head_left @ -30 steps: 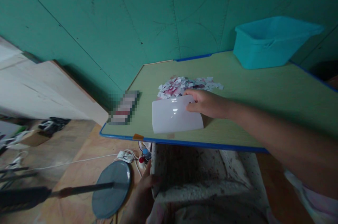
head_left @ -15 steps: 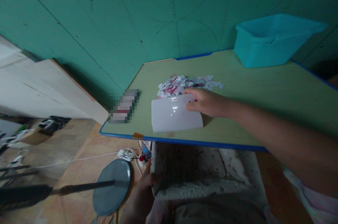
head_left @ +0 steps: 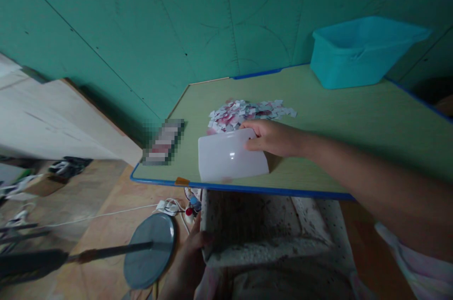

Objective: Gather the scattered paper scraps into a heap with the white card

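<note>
My right hand grips the upper right edge of a white plastic scraper, thumb in front and fingers behind. The scraper stands tilted on the table, its lower edge close to the near blue rim. Just beyond it lies a heap of small white and pink paper scraps. Below the table edge, my left hand is closed around the left side of a speckled, light-coloured bin, whose dark inside faces up under the rim. Most of the left fingers are hidden behind the bin's wall.
The table stands against a green wall. A turquoise tub sits at its back right, a blurred-out phone-shaped object at its left. On the floor are a grey round base with a pole and white cables.
My right hand has drawn the scraper slightly towards the table's near edge. The left hand and bin stay almost where they were. The whole view has shifted a little.
</note>
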A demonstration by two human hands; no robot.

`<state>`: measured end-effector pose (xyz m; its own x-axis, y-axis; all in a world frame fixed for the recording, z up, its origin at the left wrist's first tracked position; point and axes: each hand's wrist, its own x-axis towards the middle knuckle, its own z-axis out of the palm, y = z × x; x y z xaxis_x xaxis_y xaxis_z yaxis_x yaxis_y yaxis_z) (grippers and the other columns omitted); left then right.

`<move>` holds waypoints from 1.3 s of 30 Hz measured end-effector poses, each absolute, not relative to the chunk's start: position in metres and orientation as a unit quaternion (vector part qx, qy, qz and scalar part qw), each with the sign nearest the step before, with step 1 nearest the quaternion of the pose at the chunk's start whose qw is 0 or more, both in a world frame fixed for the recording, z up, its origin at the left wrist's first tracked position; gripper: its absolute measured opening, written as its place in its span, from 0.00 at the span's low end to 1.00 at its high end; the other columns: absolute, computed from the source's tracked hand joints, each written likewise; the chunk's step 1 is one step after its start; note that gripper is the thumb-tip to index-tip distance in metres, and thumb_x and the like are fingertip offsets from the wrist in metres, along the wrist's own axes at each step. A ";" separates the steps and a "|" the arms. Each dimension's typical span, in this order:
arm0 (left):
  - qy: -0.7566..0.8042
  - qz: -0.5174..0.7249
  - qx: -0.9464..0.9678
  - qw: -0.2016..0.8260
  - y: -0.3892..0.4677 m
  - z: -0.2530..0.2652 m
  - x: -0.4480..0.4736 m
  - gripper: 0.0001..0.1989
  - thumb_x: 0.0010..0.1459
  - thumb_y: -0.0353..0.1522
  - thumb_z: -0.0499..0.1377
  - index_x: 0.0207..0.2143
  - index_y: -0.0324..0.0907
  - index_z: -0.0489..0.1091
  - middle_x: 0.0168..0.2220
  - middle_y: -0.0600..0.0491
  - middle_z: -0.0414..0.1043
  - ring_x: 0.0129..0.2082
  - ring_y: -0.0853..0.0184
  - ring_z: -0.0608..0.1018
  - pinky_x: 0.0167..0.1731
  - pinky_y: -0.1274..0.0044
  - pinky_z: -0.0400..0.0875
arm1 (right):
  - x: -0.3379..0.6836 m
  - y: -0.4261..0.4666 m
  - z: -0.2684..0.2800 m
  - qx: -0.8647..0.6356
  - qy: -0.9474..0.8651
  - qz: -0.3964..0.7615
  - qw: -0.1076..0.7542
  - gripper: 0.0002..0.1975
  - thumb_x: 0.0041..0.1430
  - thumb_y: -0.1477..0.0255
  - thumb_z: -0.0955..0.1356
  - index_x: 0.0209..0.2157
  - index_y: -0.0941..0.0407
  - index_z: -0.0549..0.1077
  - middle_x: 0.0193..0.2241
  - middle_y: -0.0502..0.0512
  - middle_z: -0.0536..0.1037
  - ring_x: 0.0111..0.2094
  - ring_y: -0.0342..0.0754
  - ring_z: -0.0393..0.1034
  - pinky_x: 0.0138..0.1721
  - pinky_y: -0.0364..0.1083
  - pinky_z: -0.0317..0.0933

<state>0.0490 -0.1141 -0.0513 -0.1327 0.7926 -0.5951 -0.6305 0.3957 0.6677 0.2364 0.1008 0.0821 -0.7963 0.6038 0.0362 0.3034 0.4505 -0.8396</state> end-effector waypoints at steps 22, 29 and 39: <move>0.479 0.563 0.138 0.659 -0.108 -0.017 0.077 0.26 0.40 0.22 0.50 0.43 0.49 0.64 0.29 0.56 0.77 0.32 0.60 0.76 0.28 0.73 0.67 | 0.237 0.101 0.082 -0.266 -0.834 0.460 0.151 0.06 0.46 0.72 0.62 0.28 0.58 0.65 0.24 0.50 0.70 0.25 0.41 0.63 0.23 0.40 0.51; 0.462 0.561 0.157 0.669 -0.110 -0.017 0.076 0.31 0.39 0.23 0.49 0.50 0.48 0.58 0.35 0.54 0.76 0.35 0.60 0.75 0.31 0.71 0.68 | 0.239 0.101 0.080 -0.259 -0.822 0.494 0.118 0.11 0.46 0.71 0.62 0.35 0.58 0.65 0.29 0.52 0.72 0.26 0.42 0.65 0.23 0.39 0.53; 0.433 0.549 0.176 0.693 -0.110 -0.025 0.069 0.29 0.42 0.24 0.51 0.49 0.51 0.58 0.37 0.55 0.75 0.34 0.59 0.75 0.30 0.71 0.68 | 0.243 0.101 0.082 -0.253 -0.800 0.536 0.097 0.13 0.45 0.71 0.64 0.36 0.57 0.66 0.31 0.51 0.71 0.28 0.42 0.65 0.24 0.39 0.55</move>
<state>0.0690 -0.1102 -0.0253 0.0217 0.9137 -0.4057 -0.6085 0.3340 0.7198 0.2428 0.1008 0.0820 -0.8534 0.5082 -0.1161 0.3008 0.2982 -0.9059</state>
